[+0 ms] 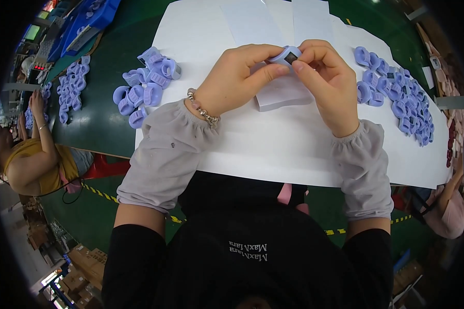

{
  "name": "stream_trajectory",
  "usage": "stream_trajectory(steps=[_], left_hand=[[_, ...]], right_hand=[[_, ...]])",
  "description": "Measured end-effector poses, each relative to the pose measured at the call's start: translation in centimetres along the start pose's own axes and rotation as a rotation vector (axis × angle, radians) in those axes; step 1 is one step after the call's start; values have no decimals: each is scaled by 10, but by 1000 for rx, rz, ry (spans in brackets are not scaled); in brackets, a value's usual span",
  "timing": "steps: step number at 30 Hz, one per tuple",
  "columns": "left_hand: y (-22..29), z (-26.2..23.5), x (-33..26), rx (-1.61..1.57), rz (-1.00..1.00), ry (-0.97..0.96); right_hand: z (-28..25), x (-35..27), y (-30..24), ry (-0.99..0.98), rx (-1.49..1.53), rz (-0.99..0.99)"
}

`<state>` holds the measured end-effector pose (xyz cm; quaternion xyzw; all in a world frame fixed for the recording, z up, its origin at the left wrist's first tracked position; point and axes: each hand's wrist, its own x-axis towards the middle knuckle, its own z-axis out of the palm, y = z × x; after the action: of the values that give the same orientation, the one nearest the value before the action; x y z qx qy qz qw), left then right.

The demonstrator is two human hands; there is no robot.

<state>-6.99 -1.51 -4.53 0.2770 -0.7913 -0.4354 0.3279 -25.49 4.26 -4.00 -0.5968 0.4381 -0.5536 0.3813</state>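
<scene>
Between my two hands, above the table, is a lavender wristwatch [291,54] with a dark rectangular face. My left hand [242,74] pinches one side of its band with thumb and forefinger. From the other side, my right hand [327,77] grips it with thumb and bent fingers. Just below them a white block [283,100], like a stack of slips or a flat box, lies on the white sheet [263,149]. Left of my left hand is a loose pile of lavender watches [149,82]; a larger spread of similar watches [397,92] lies beyond my right hand.
Pale translucent sheets [258,23] lie at the far edge. On the green table at left are more lavender watches [73,90] and a blue bin [90,23]. A person in yellow [36,162] sits at left, another person [448,206] at right. Cardboard boxes [85,268] stand behind, lower left.
</scene>
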Motion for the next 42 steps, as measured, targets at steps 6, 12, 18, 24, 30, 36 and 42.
stream_trajectory(steps=[6, 12, 18, 24, 30, 36, 42], left_hand=[[-6, 3, 0, 11, 67, 61], [-7, 1, -1, -2, 129, 1], [1, -3, 1, 16, 132, 18], [12, -21, -2, 289, 185, 127], [11, -89, -39, 1135, -6, 345], [1, -91, -36, 1186, 8, 280], [12, -42, 7, 298, 188, -36]], right_hand=[[2, 0, 5, 29, -11, -8], [1, -1, -2, -38, -5, 193], [6, 1, -18, -73, 46, 295], [-26, 6, 7, 16, 430, 330], [-50, 8, -3, 242, 1236, -1], [-26, 4, -2, -26, 316, 178], [-3, 1, -4, -192, -283, -160]])
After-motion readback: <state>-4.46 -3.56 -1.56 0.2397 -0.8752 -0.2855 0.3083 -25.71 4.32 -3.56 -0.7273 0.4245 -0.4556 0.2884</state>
